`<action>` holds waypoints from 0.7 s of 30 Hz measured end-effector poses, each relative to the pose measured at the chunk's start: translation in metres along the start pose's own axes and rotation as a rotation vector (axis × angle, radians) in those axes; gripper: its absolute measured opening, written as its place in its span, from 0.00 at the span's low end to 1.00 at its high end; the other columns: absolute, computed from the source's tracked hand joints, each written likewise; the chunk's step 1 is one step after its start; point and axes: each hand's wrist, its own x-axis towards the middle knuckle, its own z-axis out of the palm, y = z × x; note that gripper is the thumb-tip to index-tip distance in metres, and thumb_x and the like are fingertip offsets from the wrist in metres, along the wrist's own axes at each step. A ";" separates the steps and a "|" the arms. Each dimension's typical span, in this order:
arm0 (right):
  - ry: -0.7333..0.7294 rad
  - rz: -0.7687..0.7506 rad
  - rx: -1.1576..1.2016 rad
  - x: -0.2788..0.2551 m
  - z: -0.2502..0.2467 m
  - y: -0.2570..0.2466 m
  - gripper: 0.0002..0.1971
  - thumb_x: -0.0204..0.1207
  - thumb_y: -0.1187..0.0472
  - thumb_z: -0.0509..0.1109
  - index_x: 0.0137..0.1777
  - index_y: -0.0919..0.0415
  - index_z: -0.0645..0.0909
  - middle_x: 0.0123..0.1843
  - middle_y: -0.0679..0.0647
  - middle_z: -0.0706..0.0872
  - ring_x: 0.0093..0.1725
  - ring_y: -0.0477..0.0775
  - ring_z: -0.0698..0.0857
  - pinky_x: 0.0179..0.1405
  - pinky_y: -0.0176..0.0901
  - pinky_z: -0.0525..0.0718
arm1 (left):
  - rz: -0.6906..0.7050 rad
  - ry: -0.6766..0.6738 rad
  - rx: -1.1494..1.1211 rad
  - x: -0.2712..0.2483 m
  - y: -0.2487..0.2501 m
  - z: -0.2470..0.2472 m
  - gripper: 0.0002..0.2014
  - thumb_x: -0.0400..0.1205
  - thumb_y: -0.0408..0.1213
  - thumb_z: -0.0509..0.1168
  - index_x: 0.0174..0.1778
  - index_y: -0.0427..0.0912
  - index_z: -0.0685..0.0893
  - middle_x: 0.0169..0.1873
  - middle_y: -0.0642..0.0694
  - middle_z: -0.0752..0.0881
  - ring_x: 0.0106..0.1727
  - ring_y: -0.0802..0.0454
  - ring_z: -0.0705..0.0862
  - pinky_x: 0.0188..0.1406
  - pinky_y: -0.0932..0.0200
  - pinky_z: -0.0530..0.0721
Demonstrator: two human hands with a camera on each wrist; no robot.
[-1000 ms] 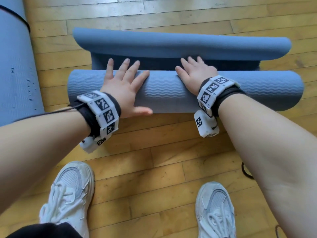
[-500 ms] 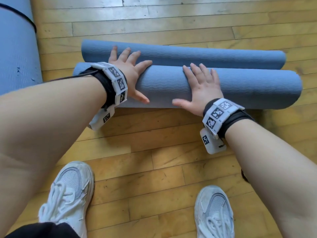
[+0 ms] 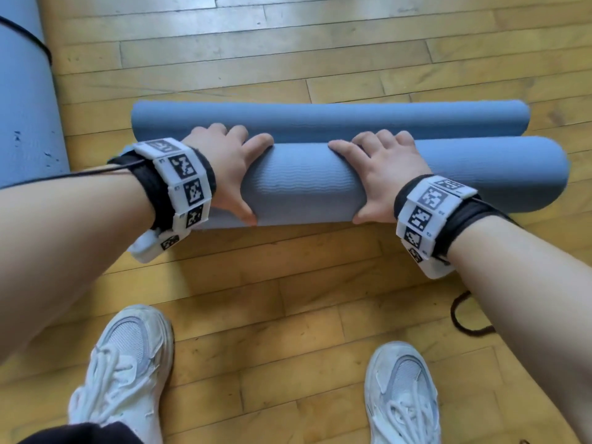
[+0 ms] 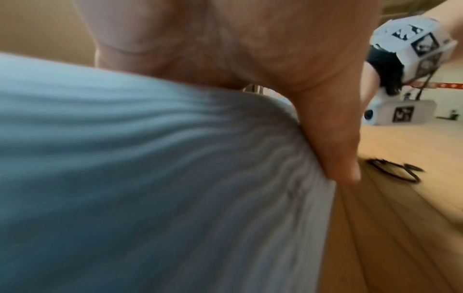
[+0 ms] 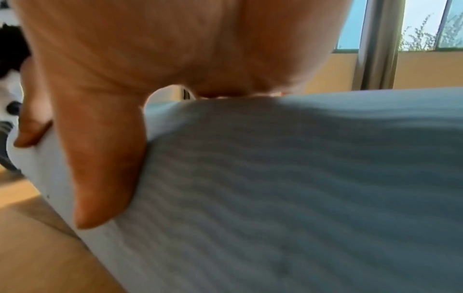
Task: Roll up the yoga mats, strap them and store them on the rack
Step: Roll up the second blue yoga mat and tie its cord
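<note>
head view: both hands (image 3: pixel 224 168) grip blue mat (image 3: pixel 301 184).

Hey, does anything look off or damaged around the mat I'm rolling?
The other blue mat at far left has small dark nicks in its surface. The rolled mat under the left hand and right hand looks even.

Yellow-brown wood plank floor (image 3: pixel 288 299). On it: blue ribbed foam yoga mat (image 3: pixel 304 184), rolled w/ far flap curled just behind; 2nd blue foam mat (image 3: pixel 22 116) at left edge; thin dark cord loop (image 3: pixel 464 318) near right; two white lace-up sneakers (image 3: pixel 128 363).
</note>
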 end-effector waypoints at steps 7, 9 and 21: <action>-0.155 0.035 0.302 -0.018 -0.007 -0.006 0.38 0.73 0.31 0.62 0.81 0.40 0.56 0.77 0.52 0.66 0.76 0.57 0.64 0.72 0.53 0.58 | 0.027 -0.098 0.029 -0.013 0.007 0.016 0.63 0.56 0.76 0.70 0.80 0.58 0.42 0.69 0.45 0.69 0.67 0.41 0.72 0.65 0.45 0.76; -0.175 0.104 0.375 -0.003 -0.013 -0.003 0.30 0.80 0.32 0.48 0.79 0.42 0.62 0.78 0.52 0.70 0.77 0.56 0.67 0.71 0.54 0.60 | -0.004 -0.140 -0.082 -0.007 0.004 0.012 0.64 0.54 0.72 0.75 0.80 0.60 0.45 0.71 0.44 0.68 0.70 0.40 0.70 0.68 0.44 0.73; -0.233 0.201 0.334 0.026 -0.005 -0.002 0.32 0.82 0.34 0.37 0.84 0.42 0.51 0.86 0.51 0.32 0.84 0.58 0.33 0.82 0.63 0.40 | -0.068 -0.141 -0.221 0.018 -0.008 0.009 0.64 0.49 0.69 0.79 0.80 0.68 0.52 0.82 0.39 0.33 0.82 0.33 0.35 0.81 0.35 0.37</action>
